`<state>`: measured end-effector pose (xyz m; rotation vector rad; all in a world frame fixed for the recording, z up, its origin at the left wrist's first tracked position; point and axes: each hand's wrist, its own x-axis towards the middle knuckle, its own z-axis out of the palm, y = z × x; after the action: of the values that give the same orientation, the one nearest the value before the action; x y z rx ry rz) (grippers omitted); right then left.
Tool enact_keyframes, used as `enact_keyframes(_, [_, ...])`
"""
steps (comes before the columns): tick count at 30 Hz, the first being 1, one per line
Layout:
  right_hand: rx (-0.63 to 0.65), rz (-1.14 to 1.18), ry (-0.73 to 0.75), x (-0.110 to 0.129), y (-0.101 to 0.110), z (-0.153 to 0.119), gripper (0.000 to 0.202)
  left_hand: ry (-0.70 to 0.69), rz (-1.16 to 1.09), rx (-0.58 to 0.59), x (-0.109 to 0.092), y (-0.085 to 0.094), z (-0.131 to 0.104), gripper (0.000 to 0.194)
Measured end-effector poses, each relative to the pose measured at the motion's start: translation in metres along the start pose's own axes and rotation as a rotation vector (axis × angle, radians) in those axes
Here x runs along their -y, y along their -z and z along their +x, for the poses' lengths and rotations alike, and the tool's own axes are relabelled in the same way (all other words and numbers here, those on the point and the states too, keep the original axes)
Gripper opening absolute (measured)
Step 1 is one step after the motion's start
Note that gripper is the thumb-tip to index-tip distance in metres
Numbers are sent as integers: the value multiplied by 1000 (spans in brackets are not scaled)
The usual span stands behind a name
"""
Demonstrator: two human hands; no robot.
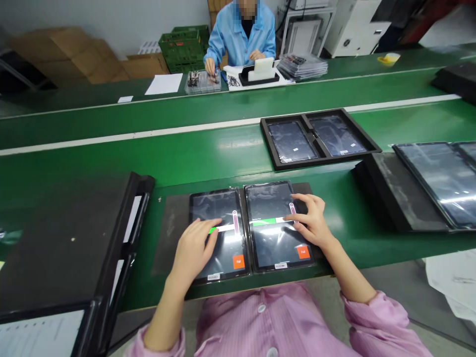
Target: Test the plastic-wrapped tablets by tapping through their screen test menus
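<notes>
Two tablets point(219, 233) lie side by side, long axes pointing away; hands, left point(193, 248) and right point(310, 220), spread, fingertips touching one screen each

The scene is lit brightly and evenly from overhead. White glare is reflected on the green conveyor belt point(238, 144) and on the glossy screens of the two tablets point(219, 233), and pale streaks are seen on the wrapped panels at the right point(442, 183). Only soft, short shadows are cast under the hands. Straight lines are bent near the edges by wide-angle distortion, and the corners are slightly blurred.
</notes>
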<state>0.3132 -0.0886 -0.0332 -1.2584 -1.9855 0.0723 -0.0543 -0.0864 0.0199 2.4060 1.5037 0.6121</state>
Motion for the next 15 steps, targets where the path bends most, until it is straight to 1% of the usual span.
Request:
enact_keyframes(2, [-108, -8, -53, -3, 0, -1, 57, -70, 22, -53, -6, -3, -13, 36])
enact_keyframes(4, [-188, 1, -140, -5, 2, -2, 64, -115, 47, -26, -12, -7, -20, 34])
enact_keyframes(6, [-197, 9, -209, -5, 3, -3, 69, -125, 68, 10, -15, -8, -23, 34])
enact_keyframes(8, [-199, 14, -235, -4, 4, -4, 70, -99, 75, -30, -12, -8, -25, 35])
enact_keyframes(10, [-212, 13, -251, -1, 5, -4, 68, -36, 60, -130, -3, -5, -30, 35])
enact_keyframes(11, [-216, 9, -274, -1, 5, -4, 68, 20, 54, -180, 3, -4, -32, 36])
enact_keyframes(13, [-220, -10, -364, -3, 3, -3, 67, 182, 51, -253, 19, -1, -39, 38])
enact_keyframes(15, [-206, -31, -479, -8, -1, -4, 64, 359, 65, -301, 37, 1, -48, 42])
